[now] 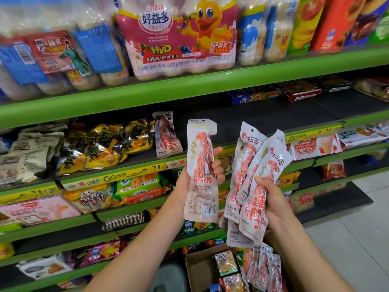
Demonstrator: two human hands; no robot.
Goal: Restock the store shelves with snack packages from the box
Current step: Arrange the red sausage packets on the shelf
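Note:
My left hand grips one long white-and-red snack packet upright, its back with the barcode facing me. My right hand holds a fanned bunch of several of the same packets just to the right of it. Both hands hover in front of the green shelves at the second shelf's height. One matching packet stands on that shelf, left of my left hand. Below my arms sits the open cardboard box with more snack packets inside.
Yellow and black snack bags and grey bags fill the shelf's left part. The dark shelf surface right of the standing packet is bare. Large drink multipacks stand on the top shelf. Tiled floor lies at the right.

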